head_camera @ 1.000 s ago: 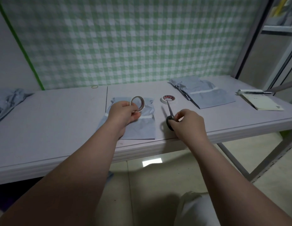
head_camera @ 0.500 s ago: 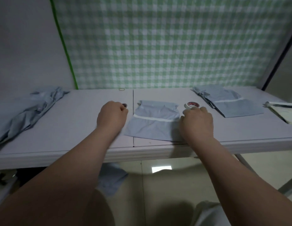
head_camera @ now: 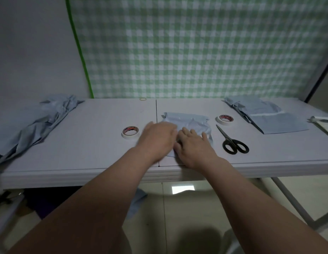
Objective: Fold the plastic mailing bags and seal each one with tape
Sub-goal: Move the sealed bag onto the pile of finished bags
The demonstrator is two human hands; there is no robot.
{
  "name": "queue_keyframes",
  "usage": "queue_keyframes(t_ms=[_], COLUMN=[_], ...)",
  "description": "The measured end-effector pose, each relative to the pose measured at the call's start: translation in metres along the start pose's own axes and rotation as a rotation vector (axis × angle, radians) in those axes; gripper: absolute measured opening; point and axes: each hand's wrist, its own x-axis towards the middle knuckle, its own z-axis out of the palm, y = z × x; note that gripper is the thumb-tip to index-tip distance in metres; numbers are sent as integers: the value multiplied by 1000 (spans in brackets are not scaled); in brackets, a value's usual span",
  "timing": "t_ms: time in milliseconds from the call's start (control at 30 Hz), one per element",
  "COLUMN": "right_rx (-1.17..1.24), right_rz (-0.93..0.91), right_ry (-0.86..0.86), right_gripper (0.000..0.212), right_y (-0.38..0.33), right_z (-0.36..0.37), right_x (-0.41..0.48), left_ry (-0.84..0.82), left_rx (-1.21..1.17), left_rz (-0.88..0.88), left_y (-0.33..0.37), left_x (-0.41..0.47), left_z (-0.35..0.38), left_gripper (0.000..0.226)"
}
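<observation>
right hand [head_camera: 195, 146] flat on bag [head_camera: 187, 119], left hand [head_camera: 157, 138] beside

A makeshift packing station, seemingly a small workshop: a folding table [head_camera: 86, 143] set against a hung checked cloth [head_camera: 196, 52], carrying heaped bags [head_camera: 31, 121], tape rolls [head_camera: 130, 136] and scissors [head_camera: 227, 138], above a tiled floor [head_camera: 205, 213].

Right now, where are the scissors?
Head view: the scissors lie on the table, just right of the right hand and the middle bag, nearer the table edge than the right-hand tape roll.
</observation>
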Motion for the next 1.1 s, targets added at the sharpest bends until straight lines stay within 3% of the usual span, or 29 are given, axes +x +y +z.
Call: queue_keyframes(t_ms=[100,333,867,1033,1100], right_rx=[-43,26,-99,-112,-109], right_rz=[-49,-29,158,213,240], right_ry=[-134,-102,-140,-182,-168], right_gripper=[60,58,76,73,62], right_y=[8,22,36,35,32], right_z=[3,2,-11,-19,-26], right_x=[-3,-10,-17,-13,-9], left_ry=[-230,-376,-424,-459,-395], left_rx=[-124,-21,159,159,122], left_rz=[80,-90,-236,-236,-251], left_y=[18,19,11,8,6], left_x=[-1,-4,-1,5,12], left_z=[10,25,21,22,23], left_gripper=[42,59,58,62,59])
